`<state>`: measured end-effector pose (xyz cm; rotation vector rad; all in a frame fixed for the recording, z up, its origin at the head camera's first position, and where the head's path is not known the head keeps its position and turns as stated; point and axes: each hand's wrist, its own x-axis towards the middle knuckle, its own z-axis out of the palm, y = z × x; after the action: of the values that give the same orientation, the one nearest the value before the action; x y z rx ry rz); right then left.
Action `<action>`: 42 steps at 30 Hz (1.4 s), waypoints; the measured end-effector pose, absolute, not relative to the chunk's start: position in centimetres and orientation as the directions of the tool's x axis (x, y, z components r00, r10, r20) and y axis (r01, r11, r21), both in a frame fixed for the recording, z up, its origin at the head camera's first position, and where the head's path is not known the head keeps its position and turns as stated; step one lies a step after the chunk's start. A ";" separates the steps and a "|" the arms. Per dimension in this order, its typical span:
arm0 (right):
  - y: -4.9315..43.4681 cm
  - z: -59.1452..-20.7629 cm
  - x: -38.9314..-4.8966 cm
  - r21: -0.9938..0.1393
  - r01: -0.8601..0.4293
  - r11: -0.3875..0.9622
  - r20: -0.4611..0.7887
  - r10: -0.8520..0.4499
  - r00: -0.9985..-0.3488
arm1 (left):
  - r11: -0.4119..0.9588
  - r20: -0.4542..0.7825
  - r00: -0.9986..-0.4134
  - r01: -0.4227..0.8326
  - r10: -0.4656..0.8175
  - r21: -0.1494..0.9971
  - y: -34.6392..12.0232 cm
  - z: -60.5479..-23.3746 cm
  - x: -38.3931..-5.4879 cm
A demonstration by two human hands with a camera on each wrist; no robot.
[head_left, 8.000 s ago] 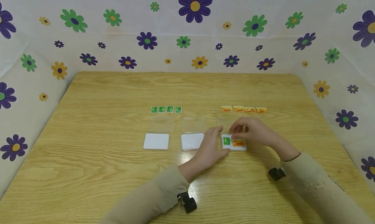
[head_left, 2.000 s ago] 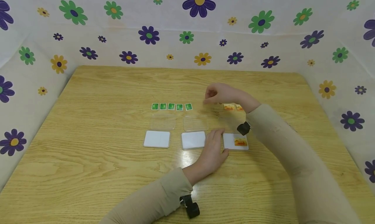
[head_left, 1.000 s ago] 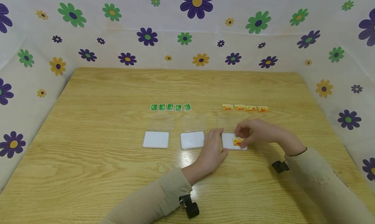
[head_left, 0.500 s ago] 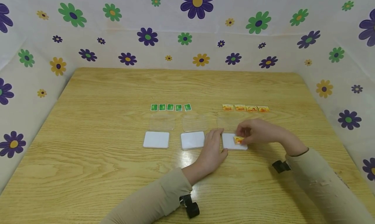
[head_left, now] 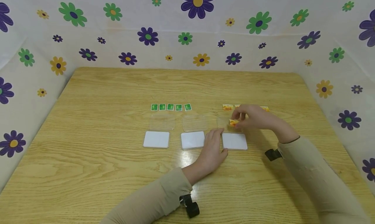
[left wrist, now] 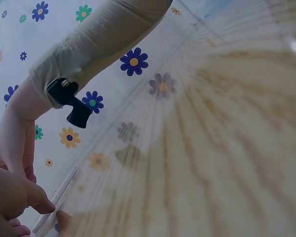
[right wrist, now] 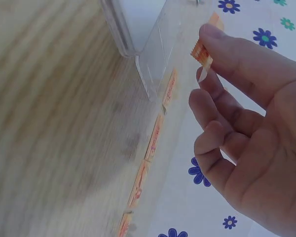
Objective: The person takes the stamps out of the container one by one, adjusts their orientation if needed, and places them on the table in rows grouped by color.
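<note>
My right hand pinches a small orange stamp between thumb and fingertips, above the right-hand clear lid. In the right wrist view, the stamp shows a serrated edge. My left hand rests with extended fingers and thumb at the left end of the right-hand white case, whose white face is bare. Orange stamps lie in a row behind, partly hidden by my right hand. Farther left is a row of several green stamps.
Two more white cases, the middle one and the left one, lie in line with the right one. Clear lids, such as the middle lid and left lid, lie behind them. Flower-patterned cloth surrounds the wooden table.
Earlier, a green stamp left the right-hand case and joined the green row. Now the orange stamp is lifted off, and my right hand carries it backward. My left hand stays put.
</note>
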<state>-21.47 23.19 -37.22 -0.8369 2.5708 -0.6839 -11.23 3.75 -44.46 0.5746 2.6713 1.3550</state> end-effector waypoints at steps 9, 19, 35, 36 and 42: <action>20.9 -37.9 -25.0 -0.501 -0.445 0.742 -0.159 -0.584 -0.796 | 0.534 0.102 -0.918 0.309 0.382 0.787 3.6 -44.4 -11.3; 18.9 -39.0 -27.7 -0.497 -0.435 0.751 -0.168 -0.575 -0.800 | 0.534 0.108 -0.916 0.317 0.386 0.784 3.6 -44.5 -11.3; 17.5 -39.2 -28.2 -0.466 -0.429 0.774 -0.219 -0.571 -0.791 | 0.542 0.122 -0.917 0.328 0.381 0.774 3.6 -44.5 -11.2; 17.5 -39.2 -28.2 -0.464 -0.427 0.776 -0.221 -0.568 -0.793 | 0.541 0.121 -0.917 0.327 0.381 0.775 3.6 -44.5 -11.2; 17.5 -38.8 -28.0 -0.462 -0.439 0.771 -0.204 -0.574 -0.794 | 0.537 0.114 -0.918 0.320 0.380 0.781 3.6 -44.5 -11.3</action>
<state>-28.01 17.52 -38.81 -0.7771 2.6316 -0.5679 -11.25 3.56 -44.46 0.6137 2.6933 1.3454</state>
